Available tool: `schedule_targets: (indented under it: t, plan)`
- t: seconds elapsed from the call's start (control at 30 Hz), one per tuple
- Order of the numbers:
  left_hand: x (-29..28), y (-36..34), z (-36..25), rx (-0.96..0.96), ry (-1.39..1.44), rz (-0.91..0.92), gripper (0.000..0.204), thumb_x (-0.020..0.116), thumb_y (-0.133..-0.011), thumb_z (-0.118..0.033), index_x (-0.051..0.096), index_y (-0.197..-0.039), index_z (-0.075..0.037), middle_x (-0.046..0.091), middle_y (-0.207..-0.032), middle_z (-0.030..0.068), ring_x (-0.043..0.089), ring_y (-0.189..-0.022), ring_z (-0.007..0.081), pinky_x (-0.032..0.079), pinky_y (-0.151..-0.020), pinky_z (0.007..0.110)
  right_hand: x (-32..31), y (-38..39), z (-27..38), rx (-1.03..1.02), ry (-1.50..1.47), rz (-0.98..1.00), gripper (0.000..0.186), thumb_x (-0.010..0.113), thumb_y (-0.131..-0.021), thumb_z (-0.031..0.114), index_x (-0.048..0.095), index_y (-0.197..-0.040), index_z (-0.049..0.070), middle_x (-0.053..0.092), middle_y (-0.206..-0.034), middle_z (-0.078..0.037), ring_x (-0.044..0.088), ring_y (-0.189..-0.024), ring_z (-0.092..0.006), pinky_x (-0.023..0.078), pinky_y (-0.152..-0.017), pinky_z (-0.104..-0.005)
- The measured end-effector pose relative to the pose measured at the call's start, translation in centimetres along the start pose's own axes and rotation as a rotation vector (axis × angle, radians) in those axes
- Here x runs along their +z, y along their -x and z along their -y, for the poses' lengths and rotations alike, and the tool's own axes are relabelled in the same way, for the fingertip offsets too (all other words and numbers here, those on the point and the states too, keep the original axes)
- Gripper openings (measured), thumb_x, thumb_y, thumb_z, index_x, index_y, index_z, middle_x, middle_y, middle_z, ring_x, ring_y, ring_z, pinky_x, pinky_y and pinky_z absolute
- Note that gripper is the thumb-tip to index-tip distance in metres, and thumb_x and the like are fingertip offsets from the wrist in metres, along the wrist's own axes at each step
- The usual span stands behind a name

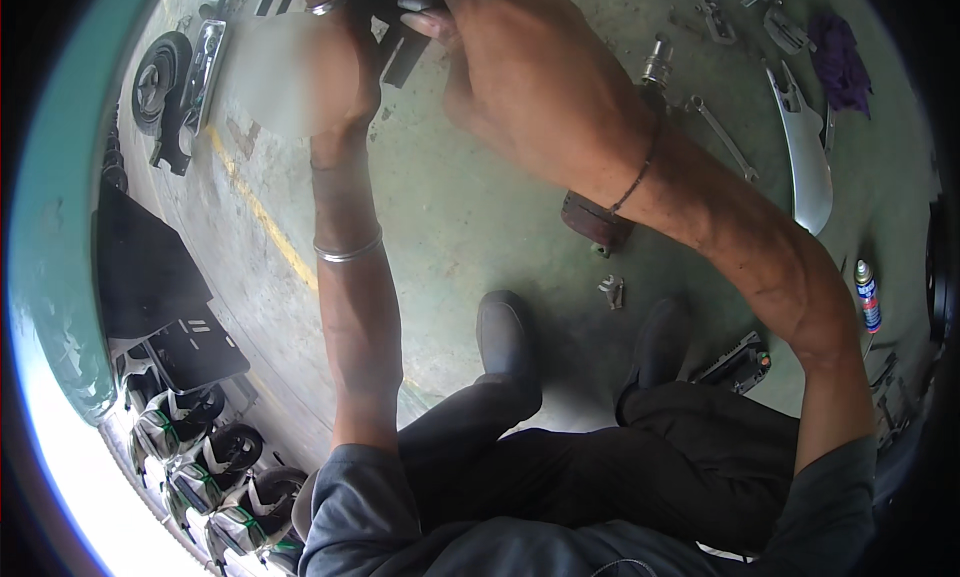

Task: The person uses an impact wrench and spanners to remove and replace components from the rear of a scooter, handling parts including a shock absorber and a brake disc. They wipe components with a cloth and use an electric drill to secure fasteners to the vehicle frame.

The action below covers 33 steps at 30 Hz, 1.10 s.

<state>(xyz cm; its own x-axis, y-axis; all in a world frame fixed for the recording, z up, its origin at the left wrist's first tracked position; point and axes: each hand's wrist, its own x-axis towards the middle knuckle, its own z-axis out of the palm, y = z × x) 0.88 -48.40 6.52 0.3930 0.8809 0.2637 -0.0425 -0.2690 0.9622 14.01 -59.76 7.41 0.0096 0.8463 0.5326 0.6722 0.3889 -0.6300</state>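
My left hand (345, 72) is raised to the top edge, with a ring on one finger and a bracelet round the wrist. Its fingers curl beside a dark part (404, 55), and a blurred pale patch covers its outer side. Close by on the right, my right hand (500, 52) bends in with its fingertips drawn together against the same dark part. Both hands look closed on it. The upper frame edge and my hands hide most of that part, so I cannot make out its kind.
On the floor at right lie a socket tool (657, 65), a combination wrench (722, 137), a silver panel (800, 157), a purple cloth (841, 62) and a spray can (867, 297). A wheel (160, 82) lies at far left. Several motorcycles (215, 477) stand at lower left.
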Motion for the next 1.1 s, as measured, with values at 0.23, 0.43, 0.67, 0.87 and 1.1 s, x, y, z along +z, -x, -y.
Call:
schedule_targets:
  t: [0.23,0.43,0.67,0.87,1.1]
  plan:
    - [-1.9,-1.4,1.4,0.201,0.082,0.175,0.073,0.030,-0.094,-0.070,0.053,-0.113,-0.003,0.056,-0.099,0.0079,0.054,-0.092,0.0190,0.043,-0.083,0.033,0.2,-0.7,1.2,-0.003,-0.019,-0.058,0.016,0.070,-0.073,0.004,0.065,-0.083,-0.007,0.065,-0.081,-0.023,0.067,-0.078,-0.0359,0.056,-0.072,-0.0434]
    - [1.2,-0.1,-2.5,0.123,-0.290,0.026,0.080,0.008,-0.092,-0.073,0.051,-0.099,-0.006,0.056,-0.084,0.0037,0.053,-0.076,0.0142,0.045,-0.070,0.027,-0.4,-0.7,1.9,0.125,-0.019,0.001,0.023,0.071,-0.073,0.005,0.063,-0.090,-0.008,0.065,-0.086,-0.023,0.066,-0.081,-0.0380,0.055,-0.074,-0.0437]
    - [-3.1,-1.1,2.0,0.211,-0.353,0.101,0.064,0.023,-0.099,-0.059,0.049,-0.111,-0.003,0.053,-0.093,0.0086,0.051,-0.076,0.0169,0.045,-0.061,0.026,-0.3,-1.1,1.6,0.138,-0.087,0.014,0.028,0.071,-0.074,0.007,0.060,-0.094,-0.010,0.065,-0.085,-0.025,0.066,-0.079,-0.0390,0.055,-0.073,-0.0430]
    - [0.5,0.8,-0.4,0.196,-0.191,0.077,0.032,0.041,-0.095,-0.029,0.048,-0.115,-0.004,0.049,-0.100,0.0104,0.047,-0.086,0.0221,0.044,-0.075,0.030,-0.2,-0.8,1.8,0.229,-0.119,-0.009,0.007,0.054,-0.087,0.002,0.055,-0.090,-0.005,0.060,-0.078,-0.025,0.060,-0.075,-0.0442,0.048,-0.067,-0.0493]
    - [0.0,0.6,0.7,0.381,-0.670,-0.049,0.043,0.030,-0.097,-0.041,0.051,-0.112,-0.007,0.054,-0.097,0.0063,0.051,-0.082,0.0194,0.045,-0.076,0.029,0.1,-0.6,1.1,0.121,-0.166,-0.103,0.015,0.062,-0.079,0.001,0.058,-0.090,-0.008,0.060,-0.079,-0.023,0.063,-0.077,-0.0393,0.052,-0.071,-0.0459]
